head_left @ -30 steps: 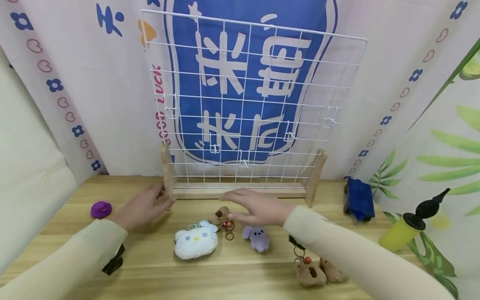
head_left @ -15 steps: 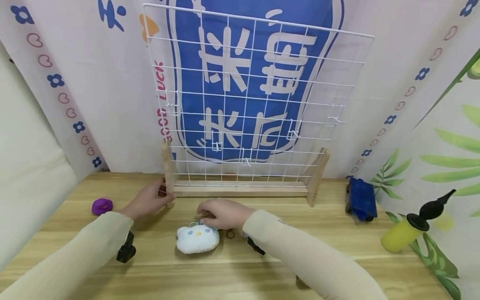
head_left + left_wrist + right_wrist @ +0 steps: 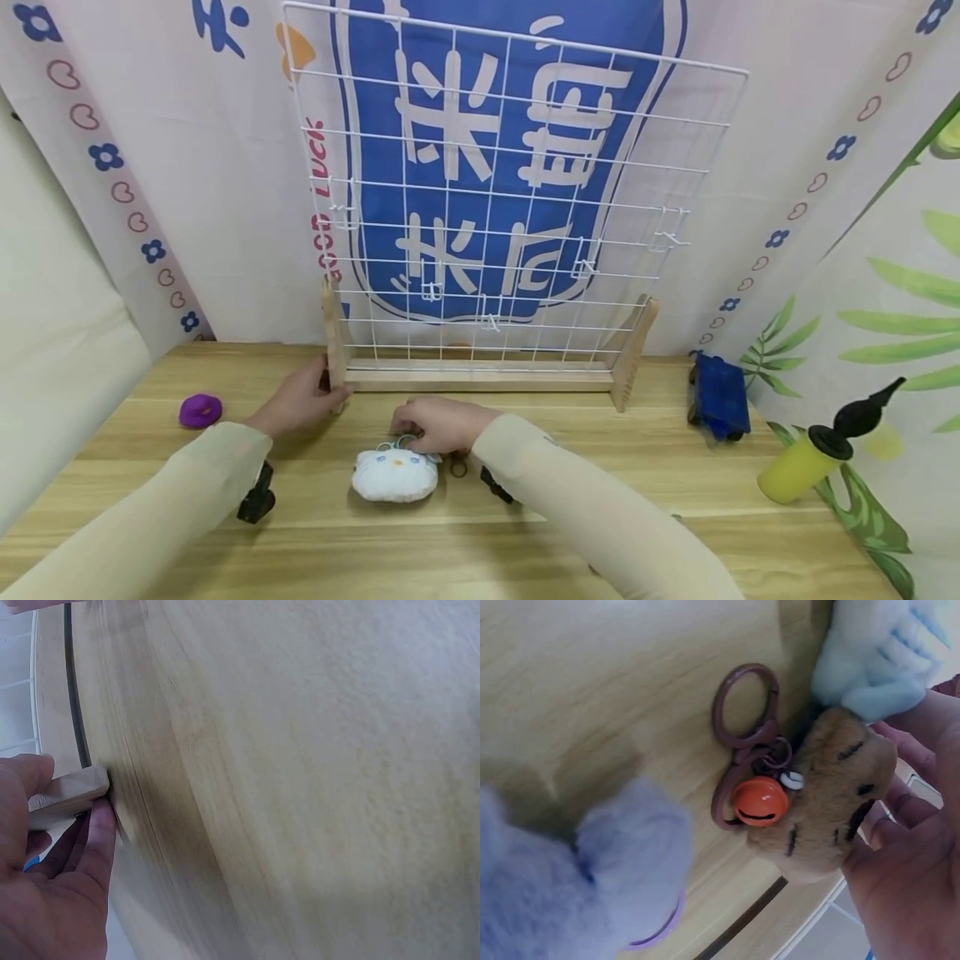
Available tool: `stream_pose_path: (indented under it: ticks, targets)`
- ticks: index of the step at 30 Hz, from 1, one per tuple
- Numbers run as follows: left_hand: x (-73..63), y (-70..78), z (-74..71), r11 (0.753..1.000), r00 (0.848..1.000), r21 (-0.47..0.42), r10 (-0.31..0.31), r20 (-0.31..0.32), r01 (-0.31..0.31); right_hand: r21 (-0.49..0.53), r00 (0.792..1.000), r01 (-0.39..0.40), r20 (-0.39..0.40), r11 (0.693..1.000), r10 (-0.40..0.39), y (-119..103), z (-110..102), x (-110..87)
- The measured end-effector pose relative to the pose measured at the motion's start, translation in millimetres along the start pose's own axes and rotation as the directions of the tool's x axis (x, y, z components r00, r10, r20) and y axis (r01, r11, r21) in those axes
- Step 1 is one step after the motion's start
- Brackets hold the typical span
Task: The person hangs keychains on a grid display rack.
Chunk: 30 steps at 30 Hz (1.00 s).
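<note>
My left hand [image 3: 296,402] grips the left wooden foot [image 3: 335,337] of a stand that holds a white wire grid. In the left wrist view the thumb and fingers lie on opposite sides of this foot. My right hand [image 3: 450,423] pinches at the ring of a white cat-face plush keychain [image 3: 396,478], which rests on the table. Its fingertips are partly hidden. A brown plush keychain [image 3: 829,799] with an orange bell [image 3: 761,801] lies against that hand in the right wrist view. Nearby is a lilac plush keychain [image 3: 577,877].
Several small white hooks hang on the grid, one of them a low hook [image 3: 490,322]. A purple ring-shaped object [image 3: 200,411] lies at the left. To the right stand a blue toy cart [image 3: 718,398] and a yellow bottle [image 3: 802,467] with a black top.
My right hand has moved left and down, from above the brown and lilac plushes to the white cat keychain's ring. The left hand has closed round the stand's foot.
</note>
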State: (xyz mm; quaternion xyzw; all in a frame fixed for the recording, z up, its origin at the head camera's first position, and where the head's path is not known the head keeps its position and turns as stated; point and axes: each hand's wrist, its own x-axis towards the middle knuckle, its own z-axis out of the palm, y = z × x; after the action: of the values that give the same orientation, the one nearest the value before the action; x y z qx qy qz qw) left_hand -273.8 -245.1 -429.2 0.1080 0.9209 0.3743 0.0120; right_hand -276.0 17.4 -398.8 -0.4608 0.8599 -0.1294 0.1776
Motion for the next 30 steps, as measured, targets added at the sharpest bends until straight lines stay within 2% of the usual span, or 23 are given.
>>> stream_pose_path:
  ticks: [6, 14, 20, 26, 30]
  targets:
    - [-1.0, -1.0, -0.5, 1.000, 1.000, 0.005, 0.013, -0.008, -0.013, -0.020, 0.998, -0.053, 0.026, 0.998, 0.053, -0.9, 0.1, 0.8]
    - [-2.8, -0.3, 0.4, 1.000, 1.000, 0.002, 0.017, -0.006, -0.017, -0.019, 0.996, -0.086, -0.016, 0.996, 0.085, 2.0, 7.5, -0.1]
    - [-2.9, 0.6, 0.9, 1.000, 1.000, 0.013, 0.010, 0.003, -0.010, -0.038, 0.996, -0.086, -0.012, 0.996, 0.085, 2.2, 7.5, 1.4]
    - [-3.2, 0.5, 1.2, 1.000, 1.000, 0.013, 0.021, -0.007, -0.021, 0.038, 0.996, -0.086, 0.009, 0.996, 0.085, -1.4, 5.7, -0.7]
    - [-2.8, 0.1, 0.7, 1.000, 1.000, 0.021, 0.011, 0.005, -0.012, 0.060, 0.995, -0.097, -0.007, 0.993, 0.097, -1.2, 9.0, -2.3]
